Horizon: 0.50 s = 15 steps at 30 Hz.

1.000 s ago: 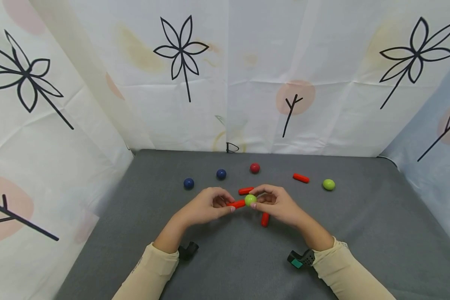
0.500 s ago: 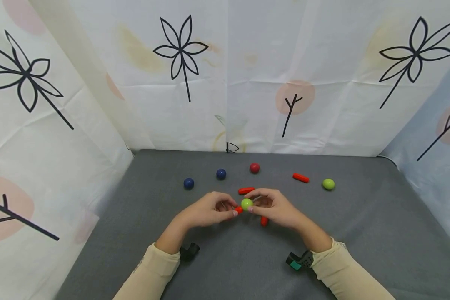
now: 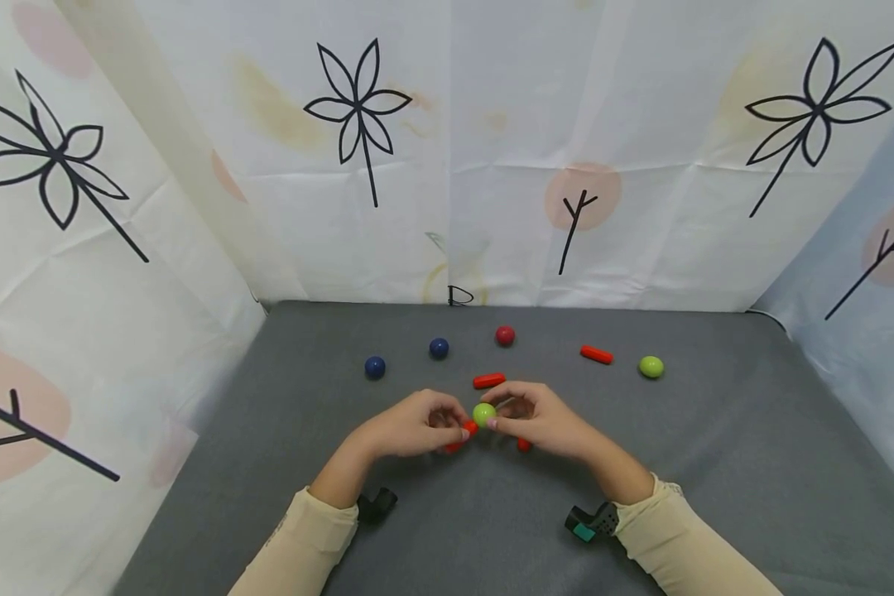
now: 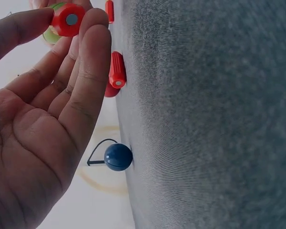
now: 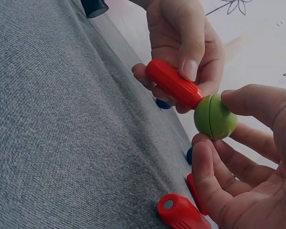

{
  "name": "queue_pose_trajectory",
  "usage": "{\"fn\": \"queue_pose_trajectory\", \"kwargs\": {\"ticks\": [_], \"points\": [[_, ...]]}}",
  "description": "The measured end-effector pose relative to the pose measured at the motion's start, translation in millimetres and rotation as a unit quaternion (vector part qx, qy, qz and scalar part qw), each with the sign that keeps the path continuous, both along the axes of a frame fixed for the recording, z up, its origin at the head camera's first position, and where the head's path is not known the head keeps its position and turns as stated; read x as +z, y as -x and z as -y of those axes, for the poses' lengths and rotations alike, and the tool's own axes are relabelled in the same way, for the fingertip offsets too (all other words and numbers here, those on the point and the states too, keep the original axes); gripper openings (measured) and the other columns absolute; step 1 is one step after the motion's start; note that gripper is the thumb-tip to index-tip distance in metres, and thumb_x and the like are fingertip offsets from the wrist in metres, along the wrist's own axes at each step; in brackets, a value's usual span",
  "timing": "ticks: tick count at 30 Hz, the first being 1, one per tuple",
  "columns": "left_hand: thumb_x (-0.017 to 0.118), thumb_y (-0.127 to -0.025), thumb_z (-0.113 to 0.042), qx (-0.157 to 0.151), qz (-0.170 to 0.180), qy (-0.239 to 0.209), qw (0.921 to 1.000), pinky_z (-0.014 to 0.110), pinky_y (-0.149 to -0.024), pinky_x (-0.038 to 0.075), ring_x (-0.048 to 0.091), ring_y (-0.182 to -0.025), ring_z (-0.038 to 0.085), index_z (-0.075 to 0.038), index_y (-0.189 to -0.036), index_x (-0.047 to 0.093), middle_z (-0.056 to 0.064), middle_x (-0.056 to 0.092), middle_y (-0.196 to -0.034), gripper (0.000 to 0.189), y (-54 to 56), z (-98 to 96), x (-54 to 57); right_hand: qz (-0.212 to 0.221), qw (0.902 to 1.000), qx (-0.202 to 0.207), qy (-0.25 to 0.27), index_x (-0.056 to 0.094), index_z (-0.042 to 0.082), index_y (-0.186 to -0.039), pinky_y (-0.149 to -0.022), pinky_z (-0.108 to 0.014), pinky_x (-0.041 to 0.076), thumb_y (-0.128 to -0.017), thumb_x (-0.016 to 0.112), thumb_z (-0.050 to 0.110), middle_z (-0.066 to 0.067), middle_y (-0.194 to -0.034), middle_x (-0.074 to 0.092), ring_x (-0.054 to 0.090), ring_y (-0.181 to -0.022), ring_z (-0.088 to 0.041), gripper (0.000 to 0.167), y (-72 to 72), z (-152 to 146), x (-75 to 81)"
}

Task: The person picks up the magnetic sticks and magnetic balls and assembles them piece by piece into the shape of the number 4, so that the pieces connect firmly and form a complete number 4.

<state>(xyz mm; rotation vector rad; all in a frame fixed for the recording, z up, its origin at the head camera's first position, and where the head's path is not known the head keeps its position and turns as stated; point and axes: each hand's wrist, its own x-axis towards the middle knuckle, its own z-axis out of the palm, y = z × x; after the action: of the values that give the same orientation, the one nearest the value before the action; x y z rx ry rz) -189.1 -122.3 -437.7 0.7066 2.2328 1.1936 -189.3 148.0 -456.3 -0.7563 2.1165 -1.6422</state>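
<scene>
The left hand [image 3: 410, 425] pinches the red rod [image 5: 174, 85] while the right hand [image 3: 542, 419] pinches the green ball [image 5: 215, 117], so 2 light, steady grips should best square up their contact.

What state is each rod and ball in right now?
Held red rod: pinched by left hand, end against held green ball
Held green ball: pinched by right hand
Nearest red rod: lying, partly hidden in head view
Middle red rod: lying flat
Rightmost red rod: lying untouched
Left blue ball: untouched
Right blue ball: untouched
Red ball: untouched
Rightmost green ball: untouched
</scene>
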Motion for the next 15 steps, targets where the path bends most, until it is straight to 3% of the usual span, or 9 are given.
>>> {"fn": "queue_pose_trajectory", "kwargs": {"ticks": [11, 15], "points": [[0.069, -0.102, -0.016, 0.0, 0.034, -0.015, 0.9993, 0.032, -0.068, 0.06, 0.069, -0.073, 0.016, -0.01, -0.107, 0.074, 0.003, 0.073, -0.091, 0.01, -0.7, 0.9, -0.3, 0.01, 0.9999, 0.007, 0.002, 0.066, 0.002, -0.135, -0.081, -0.037, 0.062, -0.104, 0.07, 0.012, -0.021, -0.135, 0.066, 0.072, -0.109, -0.029, 0.033, -1.1, -0.2, 0.6], [0.071, -0.101, -0.017, 0.003, 0.034, -0.019, 0.9992, 0.032, -0.068, 0.061, 0.069, -0.071, 0.016, -0.009, -0.105, 0.075, 0.004, 0.074, -0.089, 0.009, 0.3, 1.6, -1.4, 0.018, 0.9998, 0.011, 0.008, 0.066, 0.002, -0.136, -0.084, -0.034, 0.062, -0.104, 0.07, 0.013, -0.022, -0.135, 0.066, 0.073, -0.11, -0.033, 0.034, -1.4, 0.5, 1.0]]}}
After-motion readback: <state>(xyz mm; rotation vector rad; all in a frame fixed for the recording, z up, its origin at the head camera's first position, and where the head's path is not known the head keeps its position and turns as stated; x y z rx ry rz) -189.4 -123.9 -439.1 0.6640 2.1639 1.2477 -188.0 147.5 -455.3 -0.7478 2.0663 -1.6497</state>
